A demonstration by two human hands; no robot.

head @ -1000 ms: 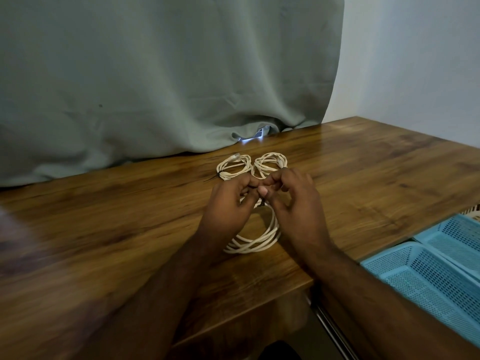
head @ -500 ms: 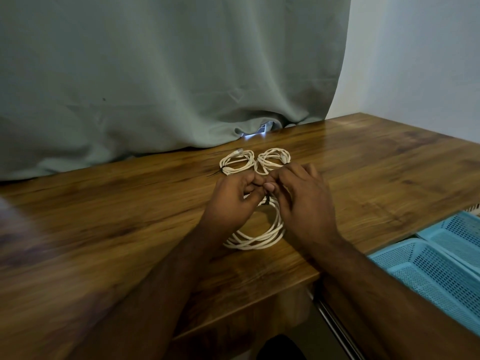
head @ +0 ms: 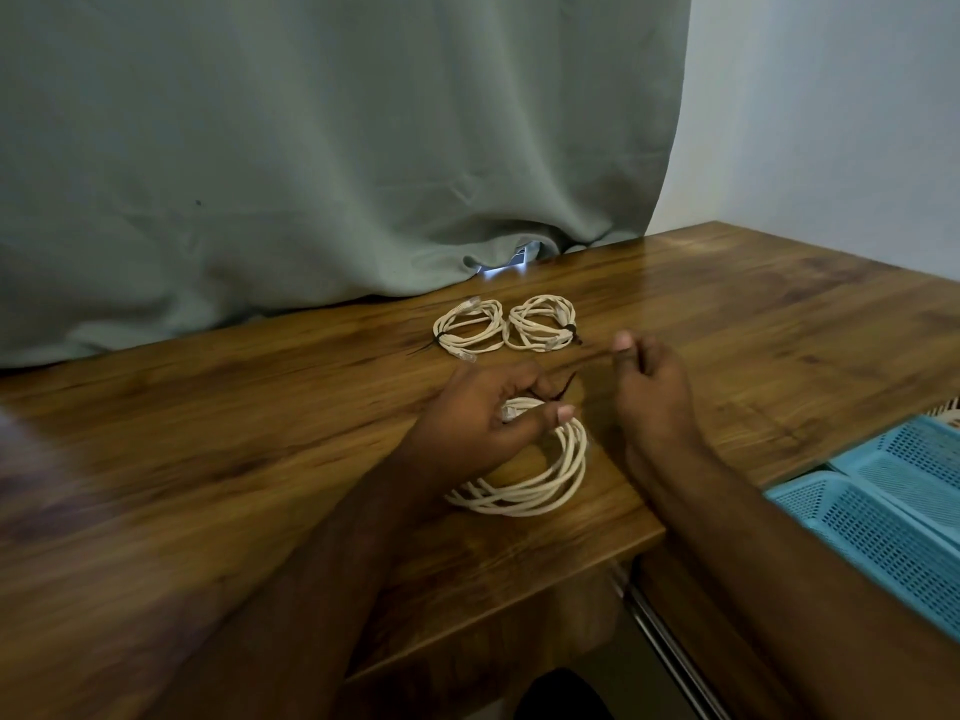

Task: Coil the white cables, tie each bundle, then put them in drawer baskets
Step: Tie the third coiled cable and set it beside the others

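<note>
While my left hand (head: pixel 483 423) pins the loose coil (head: pixel 524 475) near the table (head: pixel 234 444) edge, my right hand (head: pixel 649 387) pinches the black tie (head: pixel 563 388).
Two tied bundles (head: pixel 506 324) lie farther back beside a grey-green curtain (head: pixel 322 148); blue baskets (head: pixel 893 491) sit low at right by a pale wall (head: pixel 831 122).

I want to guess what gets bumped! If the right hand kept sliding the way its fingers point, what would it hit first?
Probably the right-hand tied coil. The right hand points away toward the curtain, and that coil lies just ahead, slightly left of its fingertips. Depth is hard to judge, so it might slip past and reach the curtain instead.
</note>
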